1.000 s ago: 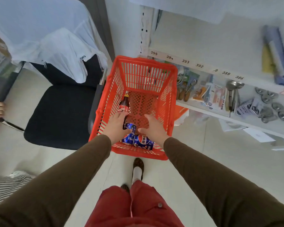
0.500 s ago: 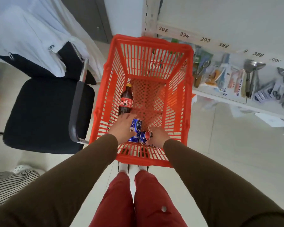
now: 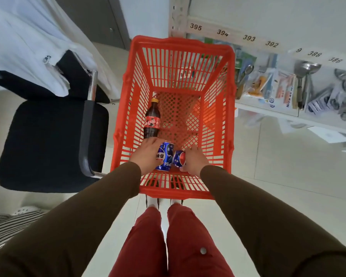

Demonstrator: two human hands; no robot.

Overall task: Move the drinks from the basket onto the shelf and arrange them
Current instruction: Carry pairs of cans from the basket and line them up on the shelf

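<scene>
Hands work low inside the basket (image 3: 231,124), against its near wall. The left hand (image 3: 148,154) is wrapped over a blue can (image 3: 165,156), fingers curled across its top and side; the can stands tilted toward the near left corner of the basket floor. The right hand (image 3: 194,162) grasps a second can (image 3: 179,158), blue with a red and white roundel, which lies just beside the first, the two nearly touching. Whether either can is clear of the floor I cannot tell.

Just beyond the left hand a cola bottle (image 3: 152,121) with a red label and yellow cap lies along the left wall, its base next to the fingertips and its cap pointing to the far end. The remaining mesh floor is bare.

Brown sleeves run back from both wrists over the near rim. Right of the basket stands the shelf (image 3: 268,111), its lower board holding packaged utensils and ladles, and its upper edge bearing number tags. Left of the basket sits a black chair (image 3: 48,144) with pale cloth draped over its back.
</scene>
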